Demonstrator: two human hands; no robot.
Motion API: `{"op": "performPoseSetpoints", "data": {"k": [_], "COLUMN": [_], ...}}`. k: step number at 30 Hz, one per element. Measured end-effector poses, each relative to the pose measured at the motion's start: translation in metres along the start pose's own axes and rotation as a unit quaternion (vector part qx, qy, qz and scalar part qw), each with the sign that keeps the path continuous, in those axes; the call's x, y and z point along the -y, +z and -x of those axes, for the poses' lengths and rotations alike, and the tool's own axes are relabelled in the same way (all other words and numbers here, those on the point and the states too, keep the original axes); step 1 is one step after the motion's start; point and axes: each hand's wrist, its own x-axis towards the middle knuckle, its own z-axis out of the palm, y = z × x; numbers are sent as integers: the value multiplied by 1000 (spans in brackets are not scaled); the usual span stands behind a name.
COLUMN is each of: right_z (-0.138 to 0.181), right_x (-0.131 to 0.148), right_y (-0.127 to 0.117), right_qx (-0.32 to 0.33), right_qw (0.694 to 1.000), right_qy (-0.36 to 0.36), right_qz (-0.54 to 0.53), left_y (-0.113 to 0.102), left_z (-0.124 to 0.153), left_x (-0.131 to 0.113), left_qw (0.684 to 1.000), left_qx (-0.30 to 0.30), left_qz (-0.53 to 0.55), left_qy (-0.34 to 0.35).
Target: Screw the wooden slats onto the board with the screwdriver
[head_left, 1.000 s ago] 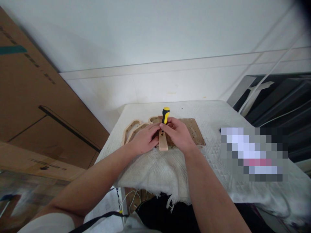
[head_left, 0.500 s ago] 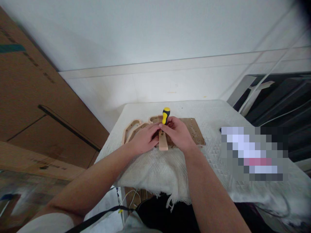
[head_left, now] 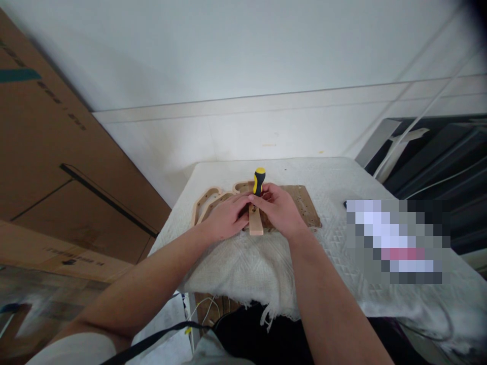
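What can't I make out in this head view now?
All in the head view:
Shaft of the yellow-and-black screwdriver: mostly hidden by the right hand.
Dark detail on the wooden bar: too small.
Item on the white cloth: pixelated.
Cardboard box: cut off by the left edge.

Premises appear to be a domestic room with makeshift workspace, evidenced by fringed cloth over the tabletop, cardboard box and screwdriver.

- White short sleeve, plain, with a rounded hem
- Bare left forearm and right forearm
- Ungloved left hand and right hand
- Pale grey cloth at the waist
- Black cloth over the lap
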Motion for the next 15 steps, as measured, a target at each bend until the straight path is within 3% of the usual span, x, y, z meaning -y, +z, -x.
{"op": "performPoseSetpoints", "data": {"k": [5, 10, 15], "right_z": [0, 2, 7], "right_x": [0, 3, 9], "right_y": [1, 1, 2], "right_qx": [-2, -16, -23], "right_qw": [1000, 994, 998], "right_qy": [-5, -16, -20], "right_qz": [-14, -104, -49], "left_y": [1, -11, -40], "left_z": [-1, 0, 7], "left_x": [0, 7, 14], "left_qw": [1000, 1000, 983], "left_qx": [-2, -3, -105], "left_qz": [2, 20, 124], "left_qy": [6, 4, -81]}}
